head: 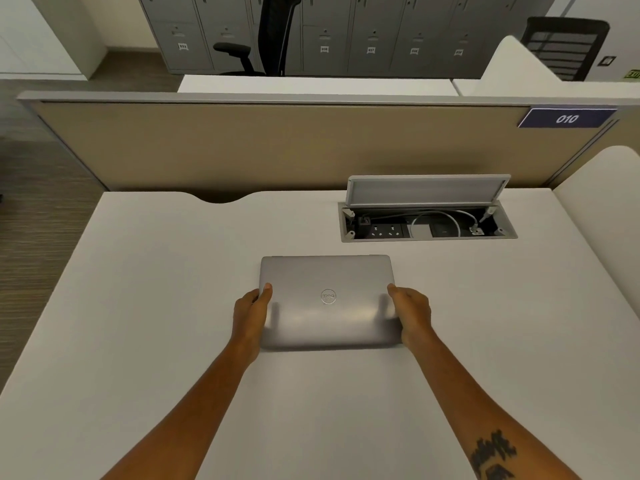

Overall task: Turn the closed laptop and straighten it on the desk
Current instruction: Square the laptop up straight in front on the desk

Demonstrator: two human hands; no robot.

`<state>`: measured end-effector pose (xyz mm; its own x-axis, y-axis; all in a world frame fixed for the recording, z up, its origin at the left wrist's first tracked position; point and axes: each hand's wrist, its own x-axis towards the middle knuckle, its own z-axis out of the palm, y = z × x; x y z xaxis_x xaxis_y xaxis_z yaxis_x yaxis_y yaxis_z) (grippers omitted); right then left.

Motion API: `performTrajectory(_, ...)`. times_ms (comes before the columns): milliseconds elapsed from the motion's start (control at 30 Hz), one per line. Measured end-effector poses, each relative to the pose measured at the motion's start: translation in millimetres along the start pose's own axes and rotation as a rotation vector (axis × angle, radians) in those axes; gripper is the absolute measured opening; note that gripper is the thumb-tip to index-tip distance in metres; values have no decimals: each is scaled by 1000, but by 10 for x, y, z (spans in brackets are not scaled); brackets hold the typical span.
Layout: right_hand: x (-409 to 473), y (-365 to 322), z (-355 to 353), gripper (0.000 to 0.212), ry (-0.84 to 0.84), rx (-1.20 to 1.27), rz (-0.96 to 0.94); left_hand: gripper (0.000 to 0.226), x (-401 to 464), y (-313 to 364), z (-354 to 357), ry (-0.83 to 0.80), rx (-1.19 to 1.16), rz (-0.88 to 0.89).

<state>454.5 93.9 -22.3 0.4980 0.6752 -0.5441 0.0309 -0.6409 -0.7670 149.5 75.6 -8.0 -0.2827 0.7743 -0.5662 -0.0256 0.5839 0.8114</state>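
Head cam: closed laptop (pixel 327 301) flat mid-counter (pixel 138 306), edges approx square to the front. Left hand (pixel 250 315) & right hand (pixel 412 315) each grip a side edge, thumbs on lid; fingers underneath prob., hidden. Advice: slide, don't lift; keep clear of open cable tray (pixel 427 225).

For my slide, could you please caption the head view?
Left hand and right hand grip the closed laptop on the desk.

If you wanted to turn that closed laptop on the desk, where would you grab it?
By its two short side edges, one hand from each side, as the left hand and right hand do now. The laptop lies flat and thin, so thumbs on the lid probably steady it.
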Motion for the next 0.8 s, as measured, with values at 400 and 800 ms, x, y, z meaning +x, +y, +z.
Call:
performTrajectory(400,217,-94,-60,36,-3,16,-40,31,54,114,155,3,-45,-4)
performTrajectory(800,232,-72,-60,31,-8,27,-46,31,41,144,200,21,-56,-16)
